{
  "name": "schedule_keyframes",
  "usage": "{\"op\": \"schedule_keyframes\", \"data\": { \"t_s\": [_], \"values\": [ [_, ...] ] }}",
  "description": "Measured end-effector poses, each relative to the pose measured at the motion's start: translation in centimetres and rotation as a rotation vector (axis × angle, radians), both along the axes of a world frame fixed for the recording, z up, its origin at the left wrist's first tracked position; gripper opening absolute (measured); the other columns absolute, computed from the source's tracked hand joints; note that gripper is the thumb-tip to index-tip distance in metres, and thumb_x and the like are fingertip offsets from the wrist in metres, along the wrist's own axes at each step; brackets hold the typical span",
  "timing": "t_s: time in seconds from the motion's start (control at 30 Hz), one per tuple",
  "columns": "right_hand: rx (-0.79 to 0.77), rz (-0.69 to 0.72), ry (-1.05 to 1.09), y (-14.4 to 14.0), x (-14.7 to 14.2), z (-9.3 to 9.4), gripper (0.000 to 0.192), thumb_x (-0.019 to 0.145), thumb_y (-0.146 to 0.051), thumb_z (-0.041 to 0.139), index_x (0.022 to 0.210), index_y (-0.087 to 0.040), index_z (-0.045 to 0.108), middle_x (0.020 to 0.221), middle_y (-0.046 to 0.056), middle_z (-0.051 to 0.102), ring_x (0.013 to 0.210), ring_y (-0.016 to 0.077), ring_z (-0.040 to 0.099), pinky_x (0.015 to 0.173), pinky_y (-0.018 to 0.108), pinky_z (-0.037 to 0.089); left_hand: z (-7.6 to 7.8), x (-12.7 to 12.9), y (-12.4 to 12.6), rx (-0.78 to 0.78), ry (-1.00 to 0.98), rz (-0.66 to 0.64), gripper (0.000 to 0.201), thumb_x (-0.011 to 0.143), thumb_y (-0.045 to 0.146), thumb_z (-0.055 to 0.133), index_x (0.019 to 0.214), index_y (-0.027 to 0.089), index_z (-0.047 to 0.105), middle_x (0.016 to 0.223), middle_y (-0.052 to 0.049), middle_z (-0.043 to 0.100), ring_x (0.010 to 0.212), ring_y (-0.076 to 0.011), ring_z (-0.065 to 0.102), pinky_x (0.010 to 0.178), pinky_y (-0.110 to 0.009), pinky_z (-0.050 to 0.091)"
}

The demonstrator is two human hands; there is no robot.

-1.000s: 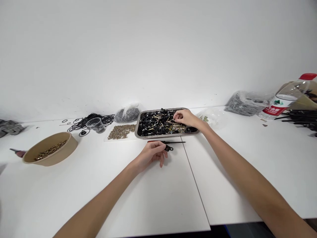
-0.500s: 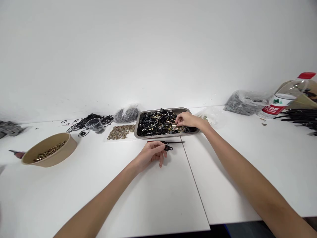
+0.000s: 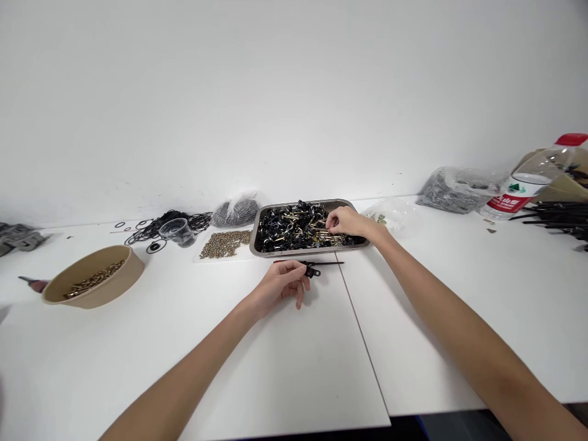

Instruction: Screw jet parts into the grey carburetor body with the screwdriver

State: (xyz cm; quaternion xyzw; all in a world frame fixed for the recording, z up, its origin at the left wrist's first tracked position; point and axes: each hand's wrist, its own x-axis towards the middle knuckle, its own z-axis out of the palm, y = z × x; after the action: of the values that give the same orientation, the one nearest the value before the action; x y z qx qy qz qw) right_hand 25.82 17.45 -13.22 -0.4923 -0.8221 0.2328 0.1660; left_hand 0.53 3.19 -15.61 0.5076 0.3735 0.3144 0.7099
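Observation:
My left hand (image 3: 285, 285) pinches a small black clamp-like part (image 3: 312, 271) with a hole at its end, between thumb and forefinger, just above the table. Partly hidden behind that hand lies a screwdriver (image 3: 331, 263) with a red handle and a dark shaft. My right hand (image 3: 342, 220) reaches into the right side of a metal tray (image 3: 303, 252), its fingertips drawn together among the parts. Whatever is between them is too small to make out. Black clamp-like pieces (image 3: 280, 229) and brass-coloured screws (image 3: 337, 237) fill the tray.
Left of the tray lie small brass-coloured nuts (image 3: 223, 245), a bag of dark parts (image 3: 236, 210), a plastic cup (image 3: 178, 233) and black rings (image 3: 156, 247). A tan bowl (image 3: 124, 285) holds screws. On the right stand a grey-filled bag (image 3: 448, 191) and a bottle (image 3: 517, 193).
Both hands keep nearly the same places, the left on the black part and the right in the tray. The view has shifted very slightly.

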Motion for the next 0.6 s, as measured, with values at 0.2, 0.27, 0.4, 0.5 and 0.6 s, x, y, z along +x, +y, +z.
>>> {"op": "schedule_keyframes", "data": {
  "t_s": [0.2,0.27,0.4,0.5,0.6],
  "values": [
    [-0.024,-0.005,-0.034,-0.2,-0.2,0.3,0.009,0.072,-0.012,0.067,0.079,-0.015,0.072,0.082,0.006,0.072,0.073,0.0170,0.065,0.066,0.027,0.050,0.0,0.0,0.0,-0.002,0.002,-0.002,0.034,0.086,0.048,0.065,0.082,0.016,0.051,0.077,-0.005,0.066,0.047,-0.0140,0.060,0.050,-0.029,0.047],
    [-0.025,-0.004,-0.043,-0.4,-0.2,0.7,0.007,0.073,-0.014,0.067,0.079,-0.015,0.071,0.083,0.006,0.072,0.073,0.0163,0.064,0.066,0.027,0.049,0.0,0.0,0.1,-0.002,-0.002,-0.002,0.034,0.086,0.047,0.065,0.082,0.016,0.051,0.078,-0.005,0.066,0.047,-0.0140,0.060,0.050,-0.029,0.047],
    [-0.009,-0.020,-0.015,-1.2,0.0,2.4,0.009,0.072,-0.015,0.065,0.079,-0.015,0.071,0.086,0.006,0.072,0.074,0.0155,0.063,0.066,0.026,0.048,-0.1,0.0,0.1,-0.003,-0.011,-0.003,0.034,0.087,0.047,0.064,0.081,0.016,0.051,0.077,-0.005,0.066,0.047,-0.0143,0.060,0.050,-0.028,0.048],
    [-0.006,-0.032,0.036,-2.4,0.2,4.5,0.015,0.071,-0.015,0.064,0.083,-0.016,0.073,0.088,0.006,0.072,0.074,0.0153,0.063,0.066,0.026,0.048,-0.1,0.0,0.1,-0.010,-0.021,0.004,0.035,0.086,0.048,0.064,0.080,0.016,0.049,0.076,-0.005,0.065,0.046,-0.0150,0.060,0.048,-0.029,0.048],
    [0.018,0.000,0.082,-4.0,0.2,7.1,0.016,0.072,-0.019,0.063,0.083,-0.017,0.074,0.085,0.005,0.072,0.074,0.0151,0.063,0.066,0.027,0.047,-0.2,0.1,0.1,-0.017,-0.013,0.039,0.037,0.086,0.049,0.064,0.079,0.017,0.049,0.074,-0.004,0.064,0.044,-0.0152,0.059,0.044,-0.030,0.048]
  ]
}}
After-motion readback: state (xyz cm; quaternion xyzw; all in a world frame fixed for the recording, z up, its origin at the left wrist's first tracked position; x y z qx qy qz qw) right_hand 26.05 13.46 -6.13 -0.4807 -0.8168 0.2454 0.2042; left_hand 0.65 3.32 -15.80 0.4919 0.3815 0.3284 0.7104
